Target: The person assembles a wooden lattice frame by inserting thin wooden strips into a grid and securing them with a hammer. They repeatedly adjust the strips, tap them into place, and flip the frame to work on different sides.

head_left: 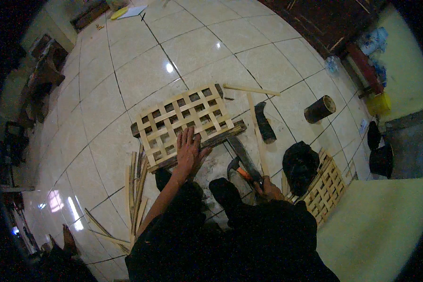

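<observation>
A lattice of woven pale bamboo strips (176, 113) lies over a wooden frame (225, 132) on the floor in front of me. My left hand (189, 149) rests on its near edge, fingers stretched out over the strips. Low on the right, my right hand (269, 189) is closed around the handle end of a large knife (242, 152), whose broad dark blade points up to the frame's near side. Against that blade is a claw hammer (243, 174) with an orange handle; whether my right hand also touches it I cannot tell.
Loose strips (135, 183) lie left of the frame, and more lie to its right. A dark curved piece (265, 123), a short cylindrical log (320, 109) and a black bundle (300, 167) sit on the right. Another woven lattice (328, 190) is beside the bundle.
</observation>
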`<state>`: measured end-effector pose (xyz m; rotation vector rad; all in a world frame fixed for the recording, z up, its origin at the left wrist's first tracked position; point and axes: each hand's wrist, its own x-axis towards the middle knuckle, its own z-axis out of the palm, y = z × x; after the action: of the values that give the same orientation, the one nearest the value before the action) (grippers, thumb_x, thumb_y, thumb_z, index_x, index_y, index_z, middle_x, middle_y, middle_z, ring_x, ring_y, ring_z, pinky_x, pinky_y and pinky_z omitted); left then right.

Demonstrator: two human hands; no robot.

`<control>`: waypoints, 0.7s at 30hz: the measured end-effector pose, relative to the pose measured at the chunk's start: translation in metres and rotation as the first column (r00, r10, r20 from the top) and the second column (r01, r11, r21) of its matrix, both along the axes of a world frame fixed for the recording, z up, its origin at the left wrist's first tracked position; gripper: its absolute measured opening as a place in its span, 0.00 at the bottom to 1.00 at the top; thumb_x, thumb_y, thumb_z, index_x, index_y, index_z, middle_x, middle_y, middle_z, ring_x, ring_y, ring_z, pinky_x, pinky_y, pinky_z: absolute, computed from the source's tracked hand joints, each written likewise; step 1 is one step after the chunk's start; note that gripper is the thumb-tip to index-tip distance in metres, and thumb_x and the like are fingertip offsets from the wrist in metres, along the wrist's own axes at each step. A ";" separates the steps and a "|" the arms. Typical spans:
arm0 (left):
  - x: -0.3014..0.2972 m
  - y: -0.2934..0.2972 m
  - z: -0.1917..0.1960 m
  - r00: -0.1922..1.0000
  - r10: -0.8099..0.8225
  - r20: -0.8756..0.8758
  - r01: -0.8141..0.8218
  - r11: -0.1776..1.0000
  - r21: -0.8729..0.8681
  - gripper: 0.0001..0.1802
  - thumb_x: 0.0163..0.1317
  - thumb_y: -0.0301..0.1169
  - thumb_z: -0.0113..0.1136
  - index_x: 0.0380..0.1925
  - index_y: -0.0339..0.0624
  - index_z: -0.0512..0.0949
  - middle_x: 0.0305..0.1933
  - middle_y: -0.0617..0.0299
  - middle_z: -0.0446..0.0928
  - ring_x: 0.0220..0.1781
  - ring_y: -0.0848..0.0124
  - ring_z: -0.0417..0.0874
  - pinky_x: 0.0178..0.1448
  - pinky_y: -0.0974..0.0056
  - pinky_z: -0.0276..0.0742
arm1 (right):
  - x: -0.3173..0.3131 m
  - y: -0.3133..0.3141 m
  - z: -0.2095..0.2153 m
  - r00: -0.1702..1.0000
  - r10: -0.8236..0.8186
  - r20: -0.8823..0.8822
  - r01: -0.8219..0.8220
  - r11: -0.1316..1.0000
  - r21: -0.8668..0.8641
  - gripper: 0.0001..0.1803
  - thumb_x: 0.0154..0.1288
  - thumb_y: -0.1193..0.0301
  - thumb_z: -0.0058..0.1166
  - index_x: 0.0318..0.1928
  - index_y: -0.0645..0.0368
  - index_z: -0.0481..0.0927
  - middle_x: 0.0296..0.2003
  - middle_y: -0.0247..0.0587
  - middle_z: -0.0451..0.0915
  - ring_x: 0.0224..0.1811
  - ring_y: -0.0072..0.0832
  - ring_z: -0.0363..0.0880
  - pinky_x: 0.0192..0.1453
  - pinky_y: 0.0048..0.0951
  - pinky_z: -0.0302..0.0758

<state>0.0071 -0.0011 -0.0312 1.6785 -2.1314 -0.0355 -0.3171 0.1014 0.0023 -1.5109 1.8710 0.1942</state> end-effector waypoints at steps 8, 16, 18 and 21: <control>0.003 -0.009 -0.005 0.999 0.038 0.008 -0.038 0.999 0.036 0.31 0.57 0.54 0.60 0.47 0.37 0.78 0.65 0.46 0.64 0.70 0.46 0.57 0.73 0.44 0.47 | 0.012 -0.005 0.000 0.999 -0.014 -0.050 0.014 1.000 -0.016 0.32 0.64 0.44 0.49 0.51 0.59 0.65 0.33 0.60 0.81 0.37 0.57 0.81 0.41 0.52 0.75; 0.004 -0.019 -0.008 0.998 -0.016 -0.064 0.021 0.996 0.082 0.29 0.53 0.54 0.65 0.42 0.41 0.81 0.63 0.47 0.65 0.70 0.45 0.57 0.72 0.45 0.51 | 0.026 -0.001 0.012 0.993 -0.118 0.024 0.119 0.992 -0.030 0.32 0.63 0.44 0.51 0.52 0.61 0.68 0.36 0.61 0.81 0.41 0.56 0.81 0.43 0.50 0.75; 0.002 -0.016 -0.006 0.999 -0.001 -0.048 0.005 0.997 0.074 0.28 0.52 0.53 0.65 0.43 0.41 0.81 0.63 0.47 0.65 0.70 0.45 0.57 0.71 0.45 0.51 | 0.024 -0.003 0.015 0.967 -0.135 0.216 0.144 0.989 -0.028 0.31 0.63 0.47 0.52 0.52 0.61 0.70 0.38 0.61 0.81 0.42 0.57 0.80 0.45 0.49 0.75; 0.001 -0.017 0.002 0.994 0.022 -0.107 -0.009 0.993 0.119 0.27 0.52 0.51 0.66 0.42 0.40 0.80 0.63 0.48 0.65 0.69 0.45 0.57 0.71 0.45 0.52 | 0.013 -0.009 0.019 0.902 -0.112 0.417 0.142 0.989 -0.040 0.26 0.65 0.52 0.53 0.52 0.61 0.72 0.40 0.61 0.81 0.44 0.56 0.80 0.46 0.47 0.76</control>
<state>0.0082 -0.0178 -0.0288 1.7179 -2.0721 -0.2473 -0.3045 0.0926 0.0210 -1.3419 1.6344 -0.2403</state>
